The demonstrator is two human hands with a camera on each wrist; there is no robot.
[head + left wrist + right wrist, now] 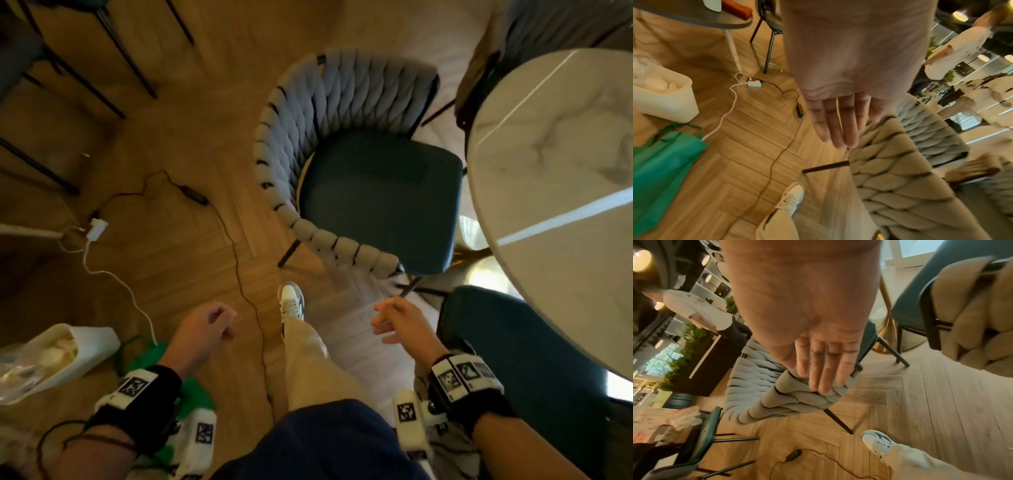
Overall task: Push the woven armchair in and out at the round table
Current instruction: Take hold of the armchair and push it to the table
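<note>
The woven armchair has a grey braided back and arms and a dark teal seat. It stands on the wooden floor with the seat's front edge close to the round marble table at the right. Both my hands hover short of the chair's near arm and touch nothing. My left hand hangs relaxed over the floor, left of my foot. In the left wrist view its fingers are straight, with the braided chair just beyond. My right hand is open, its fingers above the chair arm.
A dark cable and a white adapter lie on the floor at left. A white bin and a green bag stand near my left side. A second teal chair sits by my right arm. My white shoe steps forward.
</note>
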